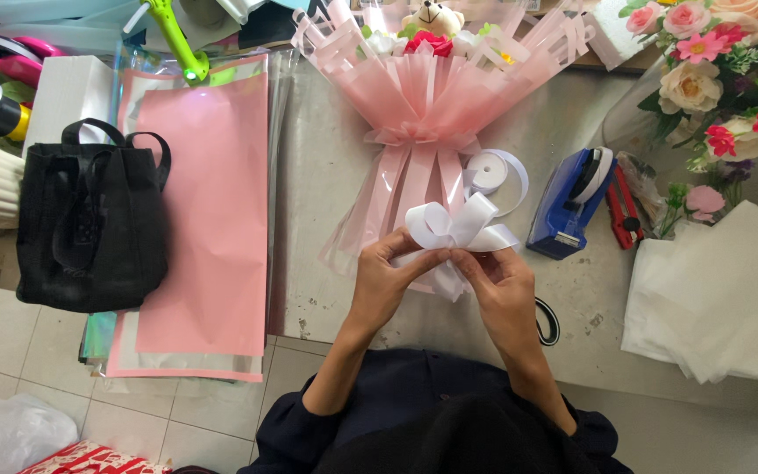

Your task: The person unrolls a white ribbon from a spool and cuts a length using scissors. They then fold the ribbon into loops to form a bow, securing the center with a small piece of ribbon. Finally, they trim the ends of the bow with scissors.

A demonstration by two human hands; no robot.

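- Across the middle of the frame the grey desk [326, 175] runs from the pink sheets to the right edge; its near edge cuts along the lower centre, just beyond the person's dark sleeves, with pale floor tiles [10, 351] at lower left.
- Open room: a bare strip of desk lies left of the hands, between the paper stack and the bouquet, and another at lower right below the white tissue sheets [712, 298].
- Left of centre, a stack of pink wrapping paper [212, 219] overhangs the desk edge; a black tote bag [89, 228] sits on its left part (what it holds cannot be seen).
- Top centre, a bouquet [423, 96] in pink wrap lies with its stem end toward the person; a red flower and a small teddy bear [432, 16] show in its open top.
- Right of the bouquet's stem lie a white ribbon roll [493, 171], a blue tape dispenser [568, 202] and a red cutter [623, 209]; artificial flowers [712, 61] fill the upper right corner.
- Left hand [388, 276]: grip closed, thumb and fingers pinching the lower left of the white ribbon bow [458, 226].
- Right hand [502, 281]: grip also closed, fingertips pinching the bow's knot from the right.
- Between both hands, the bow sits just above the bouquet's stem end, at the centre of the frame.
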